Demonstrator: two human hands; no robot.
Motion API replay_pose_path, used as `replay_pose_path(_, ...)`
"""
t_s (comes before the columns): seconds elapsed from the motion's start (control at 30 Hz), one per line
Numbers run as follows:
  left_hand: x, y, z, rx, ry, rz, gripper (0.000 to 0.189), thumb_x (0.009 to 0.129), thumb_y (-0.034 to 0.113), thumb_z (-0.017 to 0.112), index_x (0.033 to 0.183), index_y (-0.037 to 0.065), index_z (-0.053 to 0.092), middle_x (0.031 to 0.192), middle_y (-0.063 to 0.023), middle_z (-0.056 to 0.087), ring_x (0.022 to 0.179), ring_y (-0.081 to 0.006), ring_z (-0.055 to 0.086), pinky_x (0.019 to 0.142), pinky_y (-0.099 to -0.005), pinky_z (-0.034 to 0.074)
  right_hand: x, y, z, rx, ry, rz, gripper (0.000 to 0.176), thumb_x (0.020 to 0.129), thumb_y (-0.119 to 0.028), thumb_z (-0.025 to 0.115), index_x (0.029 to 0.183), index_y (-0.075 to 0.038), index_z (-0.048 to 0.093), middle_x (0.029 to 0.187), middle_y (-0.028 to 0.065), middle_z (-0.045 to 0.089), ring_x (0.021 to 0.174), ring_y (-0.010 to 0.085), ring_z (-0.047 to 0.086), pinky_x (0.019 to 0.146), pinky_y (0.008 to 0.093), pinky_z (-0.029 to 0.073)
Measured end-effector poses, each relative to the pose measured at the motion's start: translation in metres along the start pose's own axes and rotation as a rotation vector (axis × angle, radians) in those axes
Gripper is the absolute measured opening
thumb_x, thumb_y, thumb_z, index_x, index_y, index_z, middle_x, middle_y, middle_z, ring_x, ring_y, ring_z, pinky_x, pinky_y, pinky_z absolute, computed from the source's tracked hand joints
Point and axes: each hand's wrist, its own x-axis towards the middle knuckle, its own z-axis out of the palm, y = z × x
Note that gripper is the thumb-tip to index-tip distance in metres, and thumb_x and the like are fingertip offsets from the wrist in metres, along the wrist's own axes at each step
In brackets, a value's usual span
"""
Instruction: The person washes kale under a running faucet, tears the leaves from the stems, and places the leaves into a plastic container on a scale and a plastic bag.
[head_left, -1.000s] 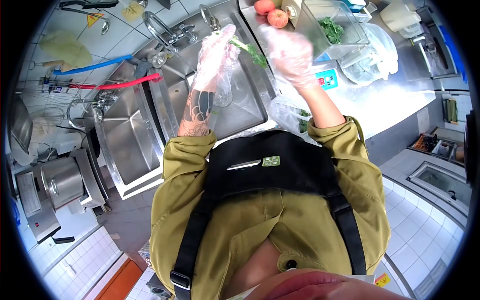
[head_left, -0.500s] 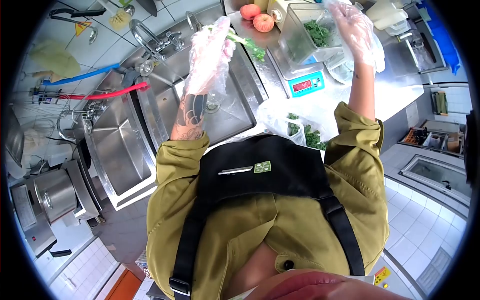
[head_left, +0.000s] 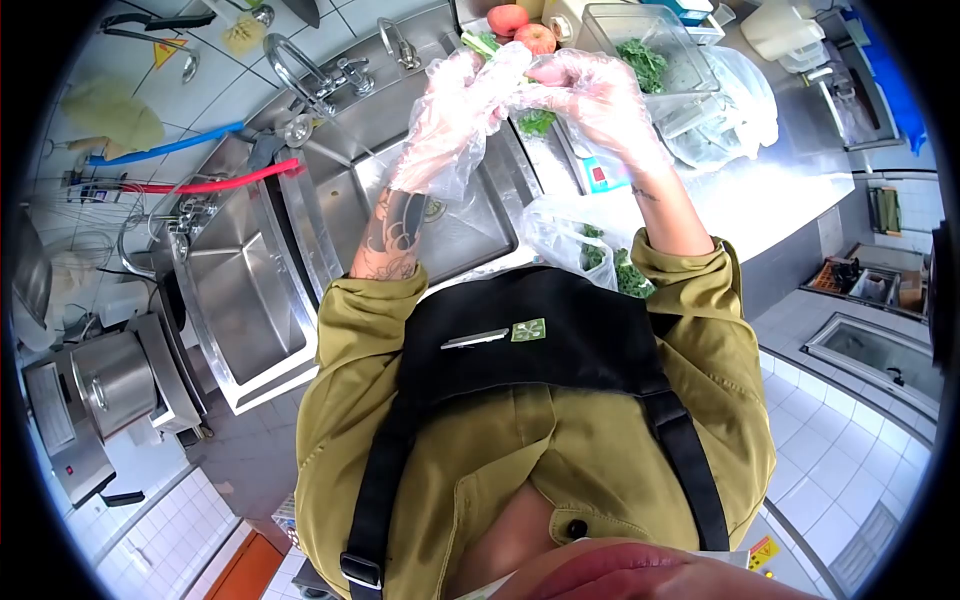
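Note:
My left hand [head_left: 455,115], in a clear plastic glove, is closed around a leafy green stalk [head_left: 481,43]. The pale green stem end pokes out above the fingers, and a green leaf shows below them. My right hand [head_left: 600,105], gloved the same way, meets the left with its fingers pinched on the stalk; the exact contact is hidden by the gloves. Just behind the right hand, a clear plastic container [head_left: 690,60] holds curly kale [head_left: 641,64]. It sits over a blue digital scale [head_left: 604,176], whose display is mostly covered by my right hand.
Two red apples [head_left: 535,39] lie at the back of the steel counter. A plastic bag with greens [head_left: 562,230] stands close to my apron. Another clear bag [head_left: 735,110] is right of the container. Two steel sinks [head_left: 245,300] with taps are on the left.
My right hand has left the container and come leftward to join the left hand at the stalk. The left hand has shifted slightly right, and the scale's display has become covered.

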Motion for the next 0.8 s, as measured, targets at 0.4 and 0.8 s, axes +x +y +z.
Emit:
replay_pose_path(0.4, 0.007, -0.002, 0.009, -0.332, 0.080, 0.023, 0.024, 0.089, 0.026, 0.060, 0.090, 0.002, 0.059, 0.066, -0.0009, 0.055, 0.051, -0.0046, 0.048, 0.043, -0.0182, 0.036, -0.002, -0.006, -0.014, 0.219, 0.261, -0.208, 0.006, 0.079, 0.000, 0.066, 0.085, 0.001, 0.067, 0.083, 0.0065, 0.068, 0.078, 0.0120, 0.062, 0.076, 0.0259, 0.049)
replay_pose_path(0.8, 0.035, 0.016, 0.026, -0.236, 0.075, 0.153, 0.027, 0.088, 0.022, 0.061, 0.099, -0.002, 0.058, 0.079, -0.0079, 0.061, 0.059, -0.0085, 0.053, 0.051, -0.0192, 0.042, 0.027, 0.032, -0.150, -0.855, 0.109, 0.299, 0.038, 0.080, -0.034, 0.066, 0.110, -0.012, 0.064, 0.095, 0.0115, 0.066, 0.087, 0.0233, 0.062, 0.077, 0.0298, 0.048)
